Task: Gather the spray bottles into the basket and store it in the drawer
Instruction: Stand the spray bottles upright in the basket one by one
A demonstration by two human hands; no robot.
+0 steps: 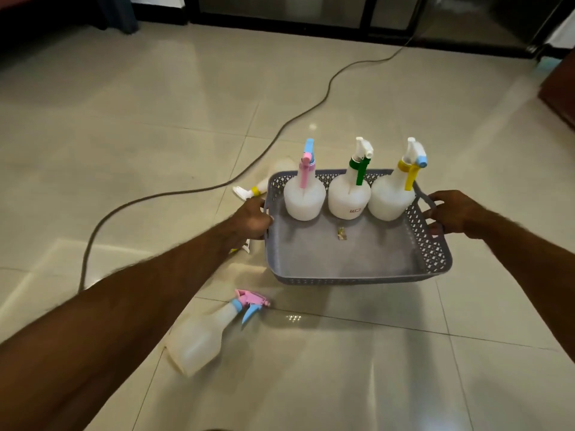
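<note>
Two hands, left hand (253,217) and right hand (452,213), fingers apparently curled round grey basket (357,276) ends, three spray bottles (349,194) upright inside

Three bottles (348,194) upright along basket (357,275) far wall; two bottles (205,334) on floor (124,150) left.

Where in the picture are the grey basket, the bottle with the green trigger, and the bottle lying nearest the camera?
grey basket (354,279): head view, front wall.
green-trigger bottle (348,197): head view, white body.
lying bottle (199,340): head view, translucent body on the floor.
</note>
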